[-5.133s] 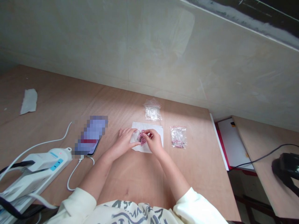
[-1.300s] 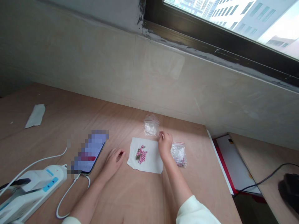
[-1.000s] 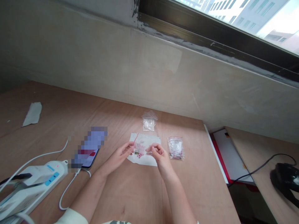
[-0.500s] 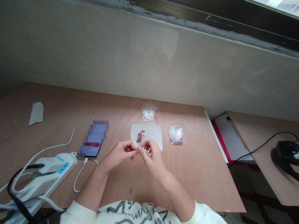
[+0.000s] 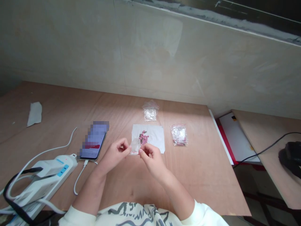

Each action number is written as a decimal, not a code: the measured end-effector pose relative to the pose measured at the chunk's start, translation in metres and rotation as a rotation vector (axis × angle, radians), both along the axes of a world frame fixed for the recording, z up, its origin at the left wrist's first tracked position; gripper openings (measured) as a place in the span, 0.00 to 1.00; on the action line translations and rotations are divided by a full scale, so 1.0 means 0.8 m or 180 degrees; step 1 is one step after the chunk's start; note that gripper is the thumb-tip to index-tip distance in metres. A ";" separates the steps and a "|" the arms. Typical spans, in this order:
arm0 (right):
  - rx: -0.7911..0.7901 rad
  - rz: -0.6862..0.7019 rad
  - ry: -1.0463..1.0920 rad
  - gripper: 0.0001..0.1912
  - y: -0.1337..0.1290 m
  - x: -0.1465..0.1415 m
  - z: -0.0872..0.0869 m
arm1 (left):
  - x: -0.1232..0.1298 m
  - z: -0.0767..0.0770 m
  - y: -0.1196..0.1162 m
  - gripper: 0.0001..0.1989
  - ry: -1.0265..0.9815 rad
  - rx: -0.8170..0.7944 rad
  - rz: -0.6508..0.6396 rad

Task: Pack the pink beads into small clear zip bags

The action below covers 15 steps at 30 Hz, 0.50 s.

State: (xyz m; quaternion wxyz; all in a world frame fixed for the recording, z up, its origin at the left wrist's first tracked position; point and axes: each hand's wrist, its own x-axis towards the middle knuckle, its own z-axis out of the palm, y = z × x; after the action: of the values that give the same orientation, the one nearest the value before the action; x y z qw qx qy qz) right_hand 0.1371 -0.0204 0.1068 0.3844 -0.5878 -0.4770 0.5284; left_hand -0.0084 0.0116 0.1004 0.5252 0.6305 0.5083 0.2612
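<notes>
My left hand (image 5: 114, 153) and my right hand (image 5: 150, 158) face each other just in front of a white paper sheet (image 5: 155, 135). Both pinch the edges of a small clear zip bag (image 5: 135, 147), whose red-lined edge lies lowest. It hangs over the sheet's near edge. On the sheet, close to the bag, lies a small pile of pink beads (image 5: 143, 137) with a few dark ones at its top. Beyond the sheet are a clear bag of small clear items (image 5: 150, 113) and a zip bag (image 5: 179, 135) with pink beads at its bottom.
A phone (image 5: 94, 140) with a pixelated screen lies left of my hands, cabled to a white power strip (image 5: 54, 172). A grey cloth (image 5: 34, 114) lies far left. A red-edged white board (image 5: 237, 138) and a black object (image 5: 290, 155) are right of the table.
My hands came together from apart and took hold of the small bag. It now hangs open-looking between them, nearer the front of the sheet. The bead pile stays on the sheet.
</notes>
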 end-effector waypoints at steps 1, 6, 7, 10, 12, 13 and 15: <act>0.0058 0.0056 -0.0055 0.08 0.001 -0.003 0.001 | 0.000 -0.001 0.002 0.04 0.0101 0.0149 -0.0043; -0.0040 0.0178 0.0063 0.08 0.011 -0.010 -0.002 | -0.005 0.002 0.015 0.18 0.0288 0.0795 -0.0213; -0.0104 0.0081 0.0111 0.08 0.014 -0.010 -0.005 | -0.008 0.004 0.017 0.17 0.0292 0.0776 -0.0242; -0.0201 -0.0133 0.0464 0.08 0.023 -0.007 -0.014 | -0.016 0.008 0.021 0.16 0.0408 0.0365 -0.0646; -0.0259 -0.0195 0.0790 0.08 0.029 -0.004 -0.020 | -0.018 0.009 0.021 0.22 0.0510 0.0097 -0.0945; -0.0324 -0.0155 0.0934 0.08 0.032 -0.003 -0.022 | -0.017 0.008 0.021 0.25 0.0562 0.0063 -0.0982; -0.0518 0.0060 0.1182 0.09 0.039 0.002 -0.029 | -0.014 0.002 0.024 0.25 0.0645 0.0214 -0.0844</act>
State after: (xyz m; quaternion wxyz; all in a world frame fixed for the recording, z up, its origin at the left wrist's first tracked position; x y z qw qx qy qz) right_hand 0.1386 0.0110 0.0839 0.4120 -0.5048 -0.3592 0.6681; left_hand -0.0196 0.0310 0.1019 0.4796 0.7325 0.4620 0.1415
